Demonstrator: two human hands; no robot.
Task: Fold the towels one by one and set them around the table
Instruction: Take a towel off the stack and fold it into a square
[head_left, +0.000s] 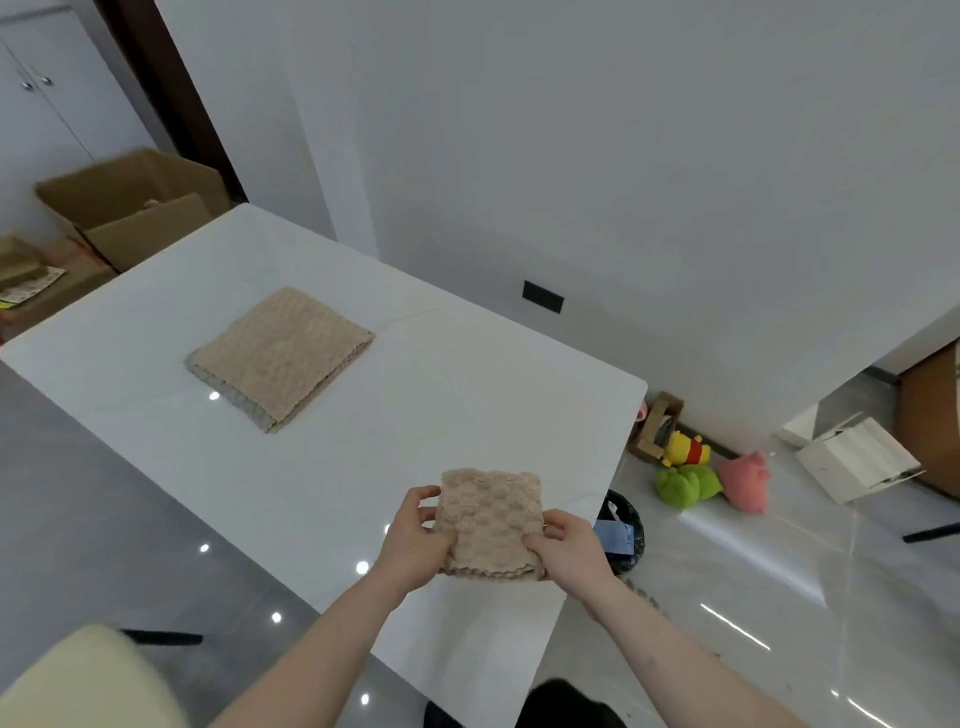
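An open brown cardboard box (132, 205) stands on the floor past the far left corner of the table, its flaps up; a pale scrap shows inside, too small to make out. On the floor just beyond the table's right edge sits a black-lined bin (623, 530) with something blue in it. Near the wall lie a yellow plush toy (685, 449), a green one (685, 483) and a pink one (745, 480), close together, beside a small cardboard carton (655, 426).

The small beige towel with a bumpy, bubble-like weave (491, 519) is folded into a thick, roughly square pad with stacked scalloped edges along its near side. It is held over the near right part of the white glossy table (415, 415). The left hand (415, 540) grips its left edge, thumb on top and fingers curled beneath; the right hand (563, 545) grips the right near corner the same way.

A larger folded beige towel of the same weave (280, 356) lies flat toward the table's far left, well apart from both hands
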